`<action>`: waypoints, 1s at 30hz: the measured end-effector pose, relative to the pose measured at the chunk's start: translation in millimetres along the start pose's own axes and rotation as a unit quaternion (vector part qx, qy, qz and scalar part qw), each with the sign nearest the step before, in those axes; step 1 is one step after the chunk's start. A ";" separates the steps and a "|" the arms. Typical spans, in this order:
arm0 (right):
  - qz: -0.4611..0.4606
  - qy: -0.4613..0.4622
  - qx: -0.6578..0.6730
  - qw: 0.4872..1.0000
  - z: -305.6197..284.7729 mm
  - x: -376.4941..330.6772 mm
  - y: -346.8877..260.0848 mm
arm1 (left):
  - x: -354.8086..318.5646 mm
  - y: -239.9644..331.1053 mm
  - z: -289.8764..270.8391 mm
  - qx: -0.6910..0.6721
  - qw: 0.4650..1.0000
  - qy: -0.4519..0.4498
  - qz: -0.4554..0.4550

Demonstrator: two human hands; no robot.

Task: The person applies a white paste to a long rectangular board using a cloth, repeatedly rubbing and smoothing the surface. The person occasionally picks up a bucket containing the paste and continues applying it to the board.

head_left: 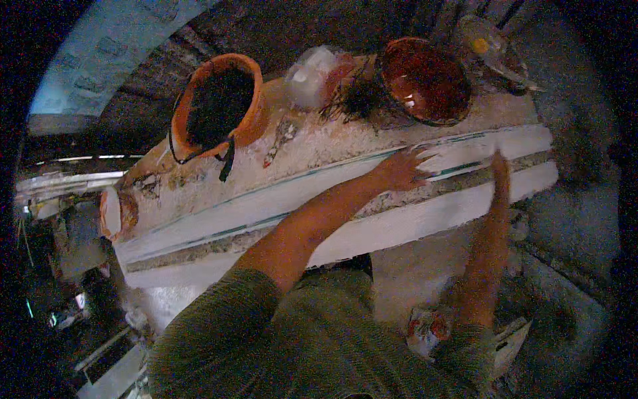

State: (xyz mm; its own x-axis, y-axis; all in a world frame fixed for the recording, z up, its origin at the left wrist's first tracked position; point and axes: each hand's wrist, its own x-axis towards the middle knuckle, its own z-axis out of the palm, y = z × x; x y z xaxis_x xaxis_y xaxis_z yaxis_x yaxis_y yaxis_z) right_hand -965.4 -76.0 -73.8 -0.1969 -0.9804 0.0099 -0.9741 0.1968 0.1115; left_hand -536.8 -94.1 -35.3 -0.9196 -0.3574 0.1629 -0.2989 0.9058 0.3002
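Two long white strips lie side by side across the worn bench. The far white strip [359, 166] has thin green lines along it. A rough grey-brown band runs between it and the near white strip [392, 226]. My left hand [401, 168] reaches onto the far strip, palm down, fingers stretched and apart, with white at the fingertips. Toward the strips' right end, my right hand [500, 161] is over the far strip. It is seen narrow and smeared, so its fingers and anything in them are unclear.
Along the back of the bench [319, 141] stand an orange tub [249, 126] with a dark inside, a clear plastic bag [312, 76], a shiny red-brown bowl [428, 80] and a dim round dish [488, 46]. An orange-and-white round piece [119, 213] sits at the left end.
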 end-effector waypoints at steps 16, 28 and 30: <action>-0.017 -0.043 0.026 0.999 -53.1 -152.4 -374.9 | -323.0 13.8 -100.2 -0.008 0.994 -0.075 -0.082; -0.321 -0.148 0.176 0.919 -186.8 -351.3 -745.5 | -703.2 30.5 -198.0 0.035 0.945 -0.136 -0.295; -0.363 -0.095 0.286 0.882 -193.4 -366.7 -785.0 | -744.6 20.1 -210.2 0.088 0.918 -0.198 -0.334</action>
State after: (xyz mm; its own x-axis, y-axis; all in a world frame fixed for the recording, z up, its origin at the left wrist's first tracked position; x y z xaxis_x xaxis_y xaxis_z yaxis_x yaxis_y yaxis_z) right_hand -107.1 126.7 27.3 0.5393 -0.8415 -0.0305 -0.7369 -0.4541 -0.5007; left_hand 195.5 142.5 47.1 -0.5273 -0.7668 -0.3660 -0.8335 0.5505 0.0476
